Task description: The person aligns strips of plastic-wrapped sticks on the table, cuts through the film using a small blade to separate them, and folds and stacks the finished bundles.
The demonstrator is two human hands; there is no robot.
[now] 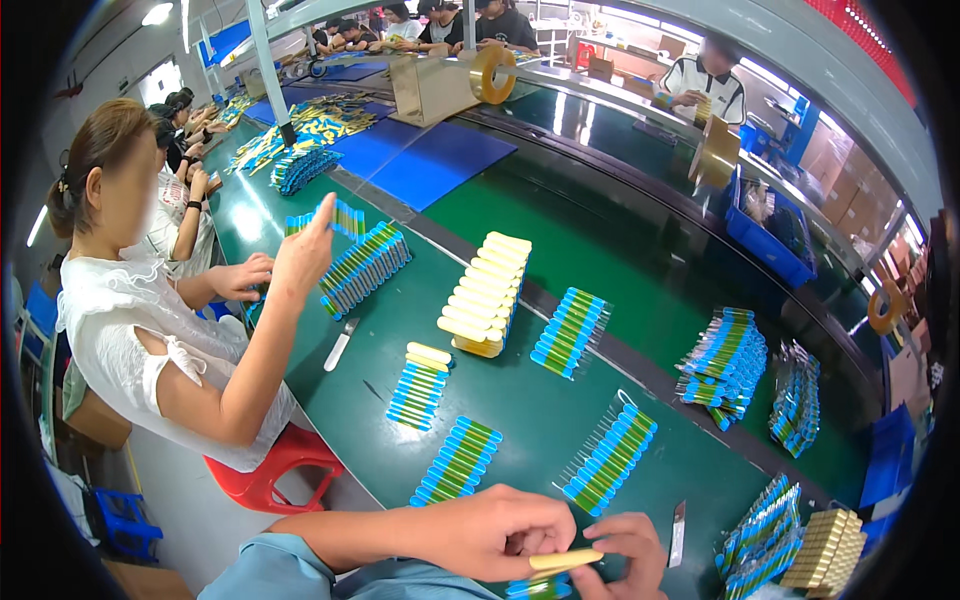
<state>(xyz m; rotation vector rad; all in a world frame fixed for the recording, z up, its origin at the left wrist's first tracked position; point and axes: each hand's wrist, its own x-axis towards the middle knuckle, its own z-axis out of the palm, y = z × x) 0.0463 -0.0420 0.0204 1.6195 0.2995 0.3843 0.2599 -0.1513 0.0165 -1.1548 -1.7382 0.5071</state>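
Note:
My left hand point(495, 532) is curled at the bottom edge of the view, its fingers touching a flat pale yellow strip point(565, 561). My right hand point(625, 552) pinches the same strip from the right side. Under both hands lies a small blue and green packet point(538, 587), partly hidden. Just beyond my hands, rows of blue and green packets point(457, 462) point(610, 455) lie on the green worktable point(520, 400). A stack of pale yellow strips point(487, 295) stands farther up the table.
A person in a white top sits at my left on a red stool point(270, 470), one hand on a row of packets point(365, 268). A small knife point(678, 533) lies by my right hand. More packet piles point(725, 365), blue bins point(770, 240), tape rolls point(492, 75) and other workers fill the far side.

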